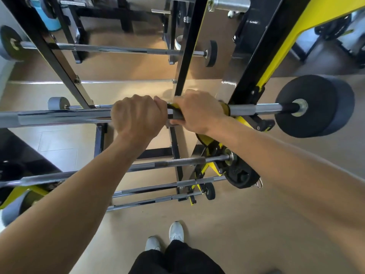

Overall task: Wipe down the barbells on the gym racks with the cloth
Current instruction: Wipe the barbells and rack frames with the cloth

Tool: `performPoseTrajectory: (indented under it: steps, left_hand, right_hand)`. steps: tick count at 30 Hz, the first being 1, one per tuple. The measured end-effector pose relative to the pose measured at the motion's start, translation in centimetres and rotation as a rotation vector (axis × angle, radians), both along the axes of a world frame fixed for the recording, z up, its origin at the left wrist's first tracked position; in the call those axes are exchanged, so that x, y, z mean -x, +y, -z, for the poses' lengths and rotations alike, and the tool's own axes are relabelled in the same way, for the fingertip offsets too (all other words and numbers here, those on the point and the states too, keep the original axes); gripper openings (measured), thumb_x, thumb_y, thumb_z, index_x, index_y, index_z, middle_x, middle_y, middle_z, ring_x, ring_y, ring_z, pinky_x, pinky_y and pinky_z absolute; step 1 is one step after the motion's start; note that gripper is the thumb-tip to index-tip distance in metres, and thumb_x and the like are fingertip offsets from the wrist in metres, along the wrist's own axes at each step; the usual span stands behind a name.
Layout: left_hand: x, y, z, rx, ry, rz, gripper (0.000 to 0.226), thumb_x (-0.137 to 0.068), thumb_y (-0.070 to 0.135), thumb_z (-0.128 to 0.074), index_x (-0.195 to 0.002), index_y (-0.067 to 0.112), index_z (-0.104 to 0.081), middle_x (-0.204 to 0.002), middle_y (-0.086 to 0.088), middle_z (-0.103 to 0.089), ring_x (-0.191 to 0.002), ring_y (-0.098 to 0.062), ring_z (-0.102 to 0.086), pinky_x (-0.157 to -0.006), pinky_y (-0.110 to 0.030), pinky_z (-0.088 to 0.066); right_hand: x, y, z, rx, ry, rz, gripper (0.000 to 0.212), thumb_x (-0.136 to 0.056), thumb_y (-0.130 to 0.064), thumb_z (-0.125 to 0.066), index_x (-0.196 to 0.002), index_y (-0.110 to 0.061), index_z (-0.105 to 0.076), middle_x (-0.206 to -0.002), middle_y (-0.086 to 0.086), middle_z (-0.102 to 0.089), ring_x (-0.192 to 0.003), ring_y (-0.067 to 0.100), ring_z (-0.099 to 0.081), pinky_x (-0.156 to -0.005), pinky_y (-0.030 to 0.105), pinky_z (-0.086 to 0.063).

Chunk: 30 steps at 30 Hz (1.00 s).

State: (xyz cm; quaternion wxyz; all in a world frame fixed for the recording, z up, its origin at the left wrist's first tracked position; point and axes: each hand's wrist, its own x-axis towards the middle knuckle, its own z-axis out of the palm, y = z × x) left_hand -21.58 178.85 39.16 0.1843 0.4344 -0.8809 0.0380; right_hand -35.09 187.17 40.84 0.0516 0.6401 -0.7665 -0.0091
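Left hand (138, 115) grips the barbell (59, 117) to steady it while right hand (197, 111) clamps the yellow cloth (224, 107) around it for wiping.

Free: bare bar (59, 117) left of hands | Blocked: rack upright (245, 89) and end weight (314, 105) right | Below: more bars (177, 162)

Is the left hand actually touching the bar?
Touching. The head view shows the left hand with fingers curled over the bar, knuckles on top, no gap.
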Motion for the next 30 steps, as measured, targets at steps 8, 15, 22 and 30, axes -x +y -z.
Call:
performPoseTrajectory:
  steps: [8,15,22,30]
  left_hand:
    - [-0.2,0.2,0.4,0.008,0.090,0.011,0.060,-0.100,0.038,-0.022,-0.054,0.006,-0.043,-0.051,-0.009,-0.043,-0.045,-0.022,-0.032,-0.057,-0.035,-0.030]
    - [-0.7,4.9,1.7,-0.100,0.633,0.116,0.022,-0.092,0.018,-0.046,-0.106,0.004,-0.057,-0.105,-0.013,-0.058,-0.103,-0.029,-0.049,-0.094,-0.038,-0.035]
    - [-1.4,16.5,5.4,-0.402,0.821,0.216,0.048,-0.081,0.007,-0.055,-0.127,-0.004,-0.045,-0.128,-0.021,-0.043,-0.116,-0.020,-0.044,-0.098,-0.017,-0.037]
    - [5.7,32.4,11.3,-1.295,0.303,0.203,0.040,-0.089,0.029,-0.071,-0.123,0.023,-0.052,-0.112,0.001,-0.065,-0.098,-0.016,-0.067,-0.069,-0.028,-0.059]
  right_hand:
    - [-2.4,0.7,1.7,0.304,0.120,0.072,0.034,-0.090,-0.047,-0.062,-0.106,-0.017,-0.062,-0.100,0.000,-0.067,-0.095,0.020,-0.056,-0.087,0.037,-0.046]
    - [-3.6,3.1,5.3,0.596,-0.141,-0.058,0.039,-0.099,-0.020,-0.051,-0.136,-0.007,-0.053,-0.136,0.010,-0.055,-0.127,0.028,-0.046,-0.113,0.037,-0.030]
    - [-3.8,12.7,6.5,0.494,-1.206,0.090,0.034,-0.105,-0.028,-0.039,-0.118,-0.007,-0.062,-0.112,0.015,-0.067,-0.105,0.016,-0.062,-0.091,0.040,-0.052]
    - [3.8,32.8,13.2,0.536,-1.957,0.798,0.036,-0.106,-0.029,-0.040,-0.104,-0.008,-0.068,-0.096,0.005,-0.075,-0.097,0.021,-0.070,-0.074,0.021,-0.056]
